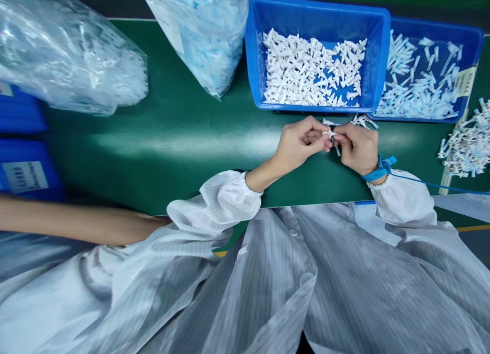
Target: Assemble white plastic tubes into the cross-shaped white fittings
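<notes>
My left hand is closed in a pinch on a small white plastic part over the green table. From the other side, my right hand, with a blue band at its wrist, pinches the same part's right end. A pale blue piece shows just below the fingertips, partly hidden by them. Right behind the hands, a few white parts lie on the table. Beyond them stands a blue bin holding many similar white parts.
Another blue bin with pale blue pieces stands at the right, near a pile of joined pieces. Plastic bags of small parts, one clear and one pale blue, lie left. Another person's bare arm reaches in at lower left.
</notes>
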